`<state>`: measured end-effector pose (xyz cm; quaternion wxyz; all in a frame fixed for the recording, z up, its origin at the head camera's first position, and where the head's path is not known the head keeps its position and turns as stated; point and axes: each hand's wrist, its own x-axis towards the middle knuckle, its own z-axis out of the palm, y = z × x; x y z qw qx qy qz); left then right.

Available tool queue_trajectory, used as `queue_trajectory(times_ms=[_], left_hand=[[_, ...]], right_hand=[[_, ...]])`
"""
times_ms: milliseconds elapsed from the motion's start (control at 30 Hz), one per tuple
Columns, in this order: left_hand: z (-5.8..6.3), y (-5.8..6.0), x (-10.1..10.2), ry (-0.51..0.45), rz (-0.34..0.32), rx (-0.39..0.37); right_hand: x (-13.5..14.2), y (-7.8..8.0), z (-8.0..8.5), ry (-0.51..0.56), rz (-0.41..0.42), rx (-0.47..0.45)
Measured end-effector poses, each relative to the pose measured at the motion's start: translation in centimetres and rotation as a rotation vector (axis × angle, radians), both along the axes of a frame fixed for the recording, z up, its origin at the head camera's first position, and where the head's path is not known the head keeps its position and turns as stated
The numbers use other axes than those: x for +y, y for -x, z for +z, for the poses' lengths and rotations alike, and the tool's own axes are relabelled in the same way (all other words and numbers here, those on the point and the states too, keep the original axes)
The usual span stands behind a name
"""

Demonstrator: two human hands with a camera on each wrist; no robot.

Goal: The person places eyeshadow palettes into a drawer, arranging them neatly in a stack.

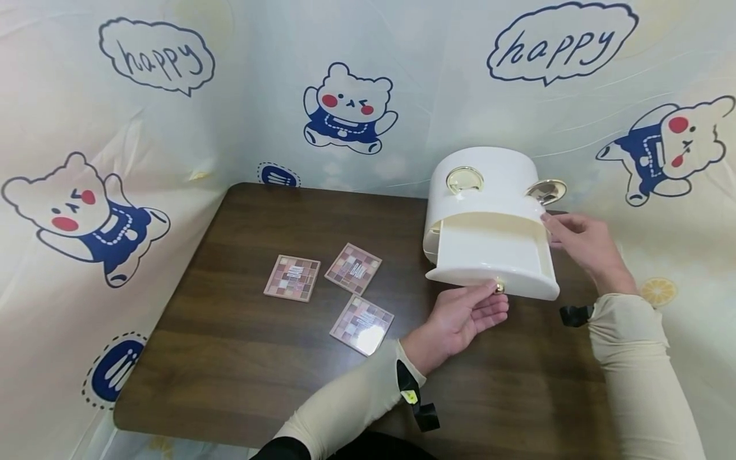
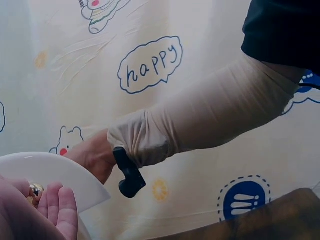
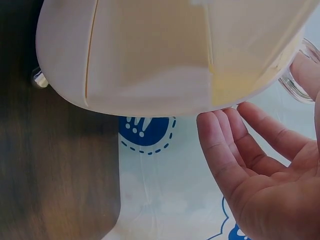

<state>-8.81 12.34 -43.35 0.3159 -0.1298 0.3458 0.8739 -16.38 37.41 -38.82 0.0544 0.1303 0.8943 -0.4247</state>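
A glossy white rounded box [image 1: 489, 166] with two gold oval ears stands at the back right of the table. Its drawer [image 1: 489, 239] is pulled out toward the person, showing a white inside. My left hand [image 1: 460, 316] pinches the drawer's small gold knob [image 1: 499, 288] between thumb and forefinger, its other fingers extended below. At the box's right side, under one gold ear [image 1: 546, 191], my right hand [image 1: 592, 249] touches the shell. In the right wrist view, that hand's fingertips [image 3: 207, 120] press the box's edge, while the thumb [image 3: 306, 72] lies near the ear.
Three flat square palettes with a pink and mauve checked pattern lie left of the box: one at the left [image 1: 292, 278], one farther back [image 1: 353, 268] and one nearer [image 1: 362, 324]. A patterned cloth [image 1: 368, 38] hangs behind the brown wooden table [image 1: 230, 358].
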Motion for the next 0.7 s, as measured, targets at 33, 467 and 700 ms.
queue_trajectory(times_ms=[33,467,700], left_hand=[[-0.04,-0.11,-0.02,0.001,0.002,0.001],[-0.14,-0.99,-0.3,-0.002,0.002,0.011],[-0.57,-1.1,-0.42,0.009,-0.006,0.008]], right_hand=[[-0.02,0.01,0.0,-0.001,-0.004,-0.003],[-0.16,-0.04,-0.19,-0.018,-0.037,0.012],[-0.37,0.01,-0.24,-0.01,-0.036,0.022]])
